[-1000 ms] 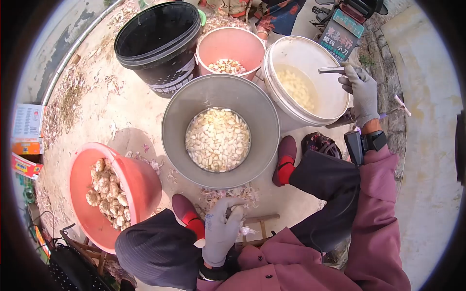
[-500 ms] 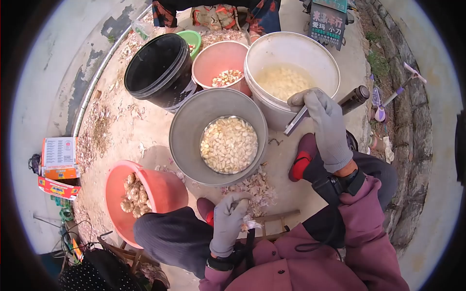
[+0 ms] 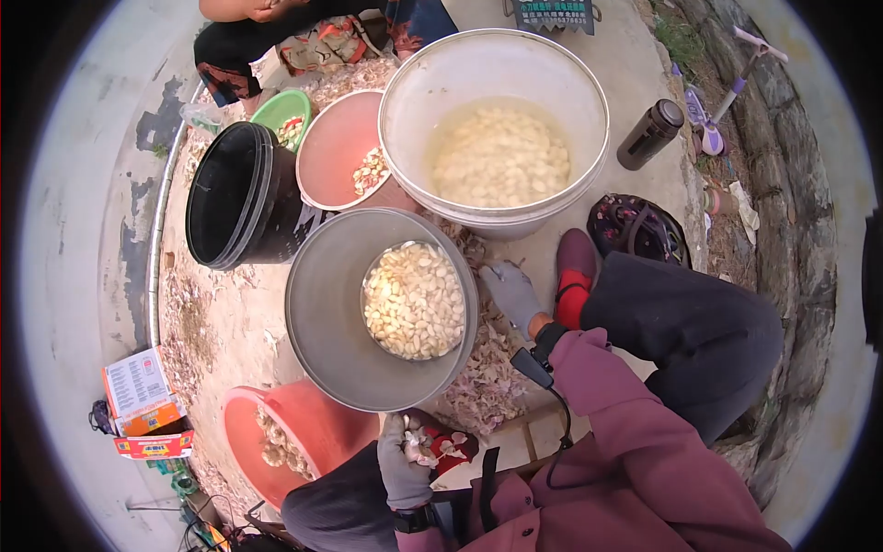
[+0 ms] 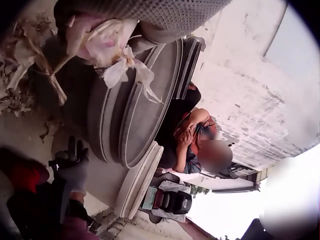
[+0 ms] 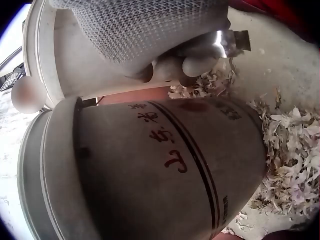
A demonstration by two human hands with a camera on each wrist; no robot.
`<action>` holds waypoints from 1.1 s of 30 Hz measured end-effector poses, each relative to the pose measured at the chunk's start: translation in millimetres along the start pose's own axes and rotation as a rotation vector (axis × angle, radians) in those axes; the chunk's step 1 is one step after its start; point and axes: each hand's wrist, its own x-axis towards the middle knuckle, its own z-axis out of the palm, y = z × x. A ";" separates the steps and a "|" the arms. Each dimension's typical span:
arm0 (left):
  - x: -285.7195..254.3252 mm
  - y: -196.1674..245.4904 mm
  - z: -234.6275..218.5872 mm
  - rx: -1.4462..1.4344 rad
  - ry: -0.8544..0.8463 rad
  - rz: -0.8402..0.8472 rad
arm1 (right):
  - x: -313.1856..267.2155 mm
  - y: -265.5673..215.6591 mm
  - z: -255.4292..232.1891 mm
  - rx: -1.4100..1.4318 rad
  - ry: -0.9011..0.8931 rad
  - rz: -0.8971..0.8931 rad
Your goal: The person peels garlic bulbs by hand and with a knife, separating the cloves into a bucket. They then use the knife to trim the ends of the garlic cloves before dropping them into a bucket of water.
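My gloved left hand holds a garlic bulb with loose papery skin, just below the grey bucket in the head view. The left wrist view shows the bulb close up, its skins peeling and a dry stalk alongside. My gloved right hand is low beside the grey bucket, over the skins on the ground. Its fingers curl round a flat metal blade, whose shiny end sticks out in the right wrist view. Peeled garlic cloves lie in water inside the grey bucket.
A white bucket holds more cloves in water. Beside it stand a pink bucket, a black bucket and a green basin. Whole bulbs lie in a red tub. A dark flask stands right; another person sits opposite.
My right hand has come down from beside the white bucket to low beside the grey one. The left hand has turned, bringing the garlic bulb into sight. The head view has shifted.
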 end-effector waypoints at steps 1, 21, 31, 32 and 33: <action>1.7 6.4 -1.0 -0.060 -0.076 -0.077 | 3.9 1.2 8.0 -0.004 0.026 -0.018; 33.8 25.4 -33.6 -0.179 0.230 -0.159 | 94.4 49.3 77.7 -0.428 -0.036 -0.219; 16.1 -9.4 -76.1 0.437 0.229 -0.030 | 211.9 72.1 128.1 -0.484 -0.010 -0.468; 15.4 -8.0 -76.9 0.144 0.248 -0.194 | 212.3 71.8 131.7 -0.487 -0.007 -0.471; 15.3 -5.5 -77.2 -0.148 0.262 -0.356 | 211.5 71.9 135.7 -0.547 0.109 -0.482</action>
